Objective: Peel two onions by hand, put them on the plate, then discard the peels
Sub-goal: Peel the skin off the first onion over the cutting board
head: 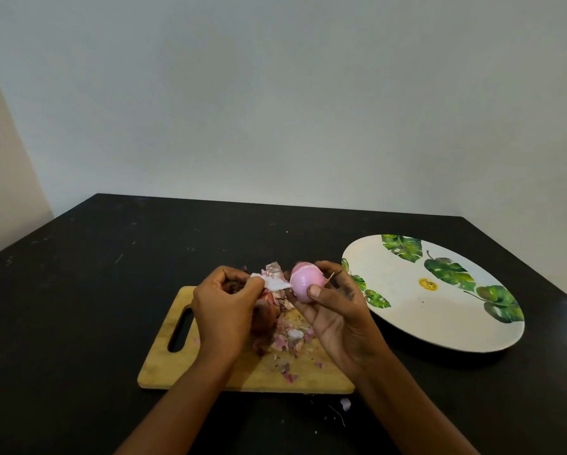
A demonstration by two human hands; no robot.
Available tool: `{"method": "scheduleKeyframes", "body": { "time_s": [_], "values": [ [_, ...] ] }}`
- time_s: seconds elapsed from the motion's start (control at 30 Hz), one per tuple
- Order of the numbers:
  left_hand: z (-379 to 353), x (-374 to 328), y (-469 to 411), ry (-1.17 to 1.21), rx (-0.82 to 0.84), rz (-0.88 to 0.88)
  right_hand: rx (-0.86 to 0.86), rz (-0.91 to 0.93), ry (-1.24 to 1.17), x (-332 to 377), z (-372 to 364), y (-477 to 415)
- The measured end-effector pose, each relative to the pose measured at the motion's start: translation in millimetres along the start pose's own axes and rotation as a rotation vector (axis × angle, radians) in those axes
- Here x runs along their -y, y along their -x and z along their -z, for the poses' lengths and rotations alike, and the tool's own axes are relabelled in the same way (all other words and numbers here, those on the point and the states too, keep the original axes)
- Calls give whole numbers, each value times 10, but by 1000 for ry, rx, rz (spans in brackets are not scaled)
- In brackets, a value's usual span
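Onion [303, 285] half-stripped above the wooden cutting board [164, 366], plate [439, 320] waiting alongside.
Head view: we see the right hand [334, 320] clamp it with thumb and fingers, the left hand [223, 313] pinching a pale peel strip [275, 284]; held over the board, we judge, so scraps [290, 338] collect there.

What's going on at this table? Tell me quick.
A person is peeling a pink onion over a wooden cutting board. The right hand holds the onion while the left hand pinches a pale strip of peel at its side. Loose peels lie piled on the board. The leaf-patterned plate beside it holds no onion yet.
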State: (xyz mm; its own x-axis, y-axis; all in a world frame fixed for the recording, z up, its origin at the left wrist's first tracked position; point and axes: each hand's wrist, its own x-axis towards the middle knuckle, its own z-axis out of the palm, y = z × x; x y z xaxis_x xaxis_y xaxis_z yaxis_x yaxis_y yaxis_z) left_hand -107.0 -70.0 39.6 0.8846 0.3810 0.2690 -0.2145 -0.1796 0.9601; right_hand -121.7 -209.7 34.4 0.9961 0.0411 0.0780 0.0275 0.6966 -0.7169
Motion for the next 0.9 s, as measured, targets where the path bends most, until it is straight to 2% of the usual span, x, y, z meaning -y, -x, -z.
{"method": "scheduleKeyframes", "body": {
  "time_s": [0.1,0.2,0.43,0.57,0.73,0.9],
  "values": [
    [34,60,-74,-24,-30,37,52,-22,-101,29,17,5],
    [94,100,-162,-58,-41,13,64,-2,-99,114,36,-2],
    [0,119,0,-246,189,-235,-42,-38,-4,26,103,-73],
    [-16,147,-6,-293,212,-325,-52,-4,135,-1,174,-100],
    [2,85,14,-171,178,-443,14,105,451,-31,243,-88],
    [19,88,16,-181,268,-537,50,181,610,-41,238,-71]
  ]
}}
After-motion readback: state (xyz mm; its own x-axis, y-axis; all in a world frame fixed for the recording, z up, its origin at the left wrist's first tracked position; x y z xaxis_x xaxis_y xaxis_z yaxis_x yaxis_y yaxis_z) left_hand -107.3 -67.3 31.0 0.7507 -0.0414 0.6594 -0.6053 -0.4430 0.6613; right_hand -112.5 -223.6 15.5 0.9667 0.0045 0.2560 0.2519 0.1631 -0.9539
